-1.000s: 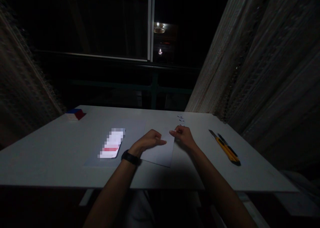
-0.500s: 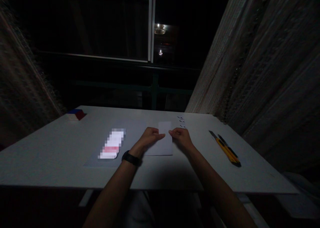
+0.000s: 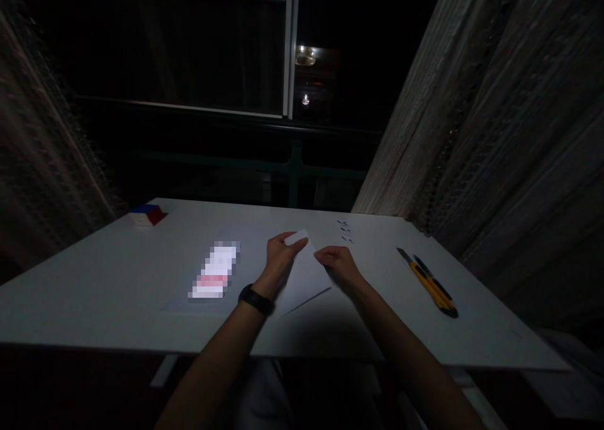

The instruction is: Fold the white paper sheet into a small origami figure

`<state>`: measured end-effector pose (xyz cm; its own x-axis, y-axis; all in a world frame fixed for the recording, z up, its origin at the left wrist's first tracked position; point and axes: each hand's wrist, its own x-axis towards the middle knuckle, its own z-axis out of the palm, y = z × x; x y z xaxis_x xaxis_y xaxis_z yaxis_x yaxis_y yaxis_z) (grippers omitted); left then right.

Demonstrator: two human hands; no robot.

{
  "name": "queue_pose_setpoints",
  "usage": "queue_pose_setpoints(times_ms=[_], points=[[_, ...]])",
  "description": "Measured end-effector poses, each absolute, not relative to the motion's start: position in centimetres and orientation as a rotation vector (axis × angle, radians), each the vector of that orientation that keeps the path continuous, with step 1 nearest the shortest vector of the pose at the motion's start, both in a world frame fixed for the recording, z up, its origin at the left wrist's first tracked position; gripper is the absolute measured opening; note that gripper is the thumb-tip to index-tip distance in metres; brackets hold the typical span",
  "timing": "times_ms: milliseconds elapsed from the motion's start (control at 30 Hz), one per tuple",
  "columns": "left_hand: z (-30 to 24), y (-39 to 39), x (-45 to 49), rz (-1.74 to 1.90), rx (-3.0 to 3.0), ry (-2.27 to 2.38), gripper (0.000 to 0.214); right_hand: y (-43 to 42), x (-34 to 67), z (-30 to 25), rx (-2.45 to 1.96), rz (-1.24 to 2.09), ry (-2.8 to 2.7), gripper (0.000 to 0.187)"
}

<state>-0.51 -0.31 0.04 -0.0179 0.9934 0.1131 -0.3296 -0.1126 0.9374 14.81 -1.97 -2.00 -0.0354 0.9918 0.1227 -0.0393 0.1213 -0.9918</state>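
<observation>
White paper point(image 3: 306, 274) between two hands over a dim table

Two bare forearms rise from the bottom edge of the frame; a black wristband point(image 3: 256, 299) circles the left wrist. The white paper is at the centre of the frame, tilted, its lower edge slanting up to the right; the left hand point(image 3: 282, 254) is clamped on its upper left part — thumb on top, the other fingers partly hidden; the right hand point(image 3: 340, 261) has thumb and fingertips pinched together on its right edge.

At lower right lies a yellow utility knife point(image 3: 431, 288), blade pointing to the upper left; a dark pen point(image 3: 433, 277) lies just beside it. Left of centre a bright phone point(image 3: 214, 271), its screen pixelated, rests on a pale sheet point(image 3: 177, 305); small dark marks point(image 3: 346, 231) show beyond the right hand. Near the far left corner of the white table point(image 3: 94, 279) sits a block point(image 3: 146, 215) with blue, red and pale faces.

Beyond — curtains point(image 3: 425, 102) at both sides; a pale window frame point(image 3: 289, 52) at upper centre; two small lights point(image 3: 305, 56) right of it.
</observation>
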Motion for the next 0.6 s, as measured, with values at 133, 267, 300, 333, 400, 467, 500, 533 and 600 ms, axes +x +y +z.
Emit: queue_pose_setpoints(times_ms=[133, 267, 300, 333, 400, 467, 500, 533, 600], points=[[0.2, -0.6, -0.3, 1.355, 0.947, 0.814, 0.067, -1.9, 14.8, -2.1, -1.029, 1.161, -1.228, 0.019], [-0.1, -0.3, -0.5, 1.376, 0.879, 0.876, 0.064, -2.4, 14.9, -1.8, -1.047, 1.195, -1.252, 0.018], [-0.1, -0.2, -0.7, 1.4, 0.86, 0.896, 0.064, -2.5, 15.0, -1.7, -1.056, 1.197, -1.273, 0.018], [-0.1, 0.0, -0.9, 1.424, 0.845, 0.911, 0.063, -2.7, 15.0, -1.6, -1.065, 1.197, -1.299, 0.018], [-0.1, 0.2, -1.3, 1.465, 0.838, 0.925, 0.06, -3.1, 15.1, -1.5, -1.08, 1.227, -1.335, 0.019], [0.1, 0.3, -1.5, 1.499, 0.844, 0.927, 0.059, -3.7, 15.3, -1.4, -1.084, 1.293, -1.342, 0.021], [0.2, 0.4, -1.6, 1.513, 0.846, 0.926, 0.058, -4.1, 15.5, -1.4, -1.078, 1.322, -1.348, 0.023], [0.2, 0.4, -1.7, 1.522, 0.844, 0.924, 0.057, -4.5, 15.8, -1.4, -1.068, 1.339, -1.366, 0.024], [0.4, 0.4, -1.7, 1.526, 0.829, 0.912, 0.055, -5.2, 16.7, -1.4, -1.049, 1.343, -1.44, 0.024]])
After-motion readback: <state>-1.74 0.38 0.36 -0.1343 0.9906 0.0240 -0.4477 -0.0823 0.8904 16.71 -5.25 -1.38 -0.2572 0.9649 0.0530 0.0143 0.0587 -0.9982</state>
